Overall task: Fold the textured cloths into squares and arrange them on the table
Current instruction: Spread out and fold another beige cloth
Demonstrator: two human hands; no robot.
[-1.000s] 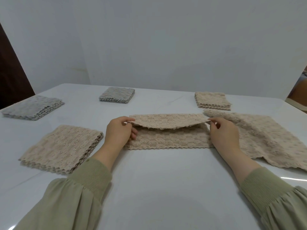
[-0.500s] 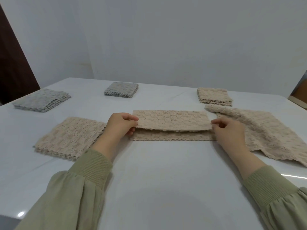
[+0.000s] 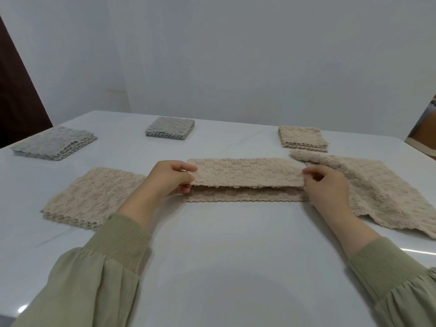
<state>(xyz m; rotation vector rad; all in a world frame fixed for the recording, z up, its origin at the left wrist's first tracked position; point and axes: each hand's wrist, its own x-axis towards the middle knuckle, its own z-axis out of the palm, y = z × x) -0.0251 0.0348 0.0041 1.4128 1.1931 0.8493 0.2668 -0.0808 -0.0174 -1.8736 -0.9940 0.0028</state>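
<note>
The beige cloth point(image 3: 245, 172) lies at 12 o'clock from me, mid-worktop point(image 3: 224, 244), doubled into a long strip. Its top layer hangs just above the lower one. My left hand point(image 3: 167, 179) pinches the strip's 9 o'clock end, and my right hand point(image 3: 326, 185) pinches the 3 o'clock end. On each hand the fingers point(image 3: 185, 166) are curled onto the top layer, thumb and fingertips closed on it. I judge it light, soft and limp. The nubbly weave should grip itself and not slide, but the middle will sag if I hold only the ends, so the corners of the wavy edge are the place to hold it. A second ago the flap arched high and a broad band of the lower layer showed. Now it has come toward me and sits low, leaving a narrow strip uncovered at 6 o'clock. A loose cloth point(image 3: 382, 192) lies at 3 o'clock of the strip and a folded beige stack point(image 3: 94, 197) at 9 o'clock. Two grey squares point(image 3: 170, 128) sit at 10 and 11 o'clock, and a beige square point(image 3: 302, 138) at 1 o'clock.
</note>
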